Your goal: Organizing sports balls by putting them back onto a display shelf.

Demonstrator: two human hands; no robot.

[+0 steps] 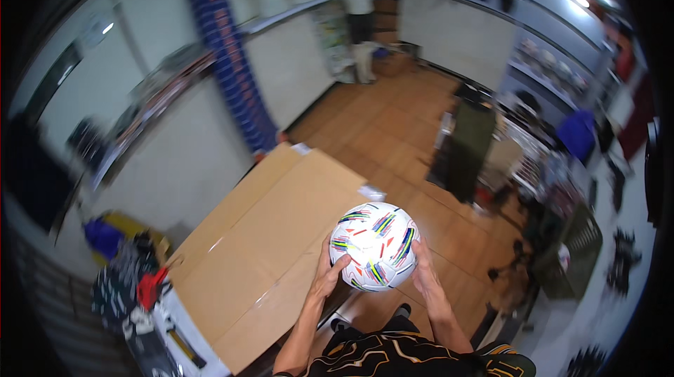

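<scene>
A white soccer ball (375, 248) with multicoloured stripe marks and small red triangles is held up in front of my body. My left hand (329, 274) grips its left side, the thumb lying over the lower left panel. Against the right side presses my right hand (424, 264), its fingers partly hidden behind the ball. To the left, a large flat sheet of brown cardboard (263, 240) covers a table or counter, and the ball overlaps its right edge in the view.
Clothes and bags (131, 277) are piled left of the cardboard. A blue patterned pillar (231, 56) rises beyond it. On the right stand a dark green plastic basket (571, 253) and a table loaded with goods (518, 150). Brown tiles (363, 124) cover the floor. A mannequin (358, 19) stands at the back.
</scene>
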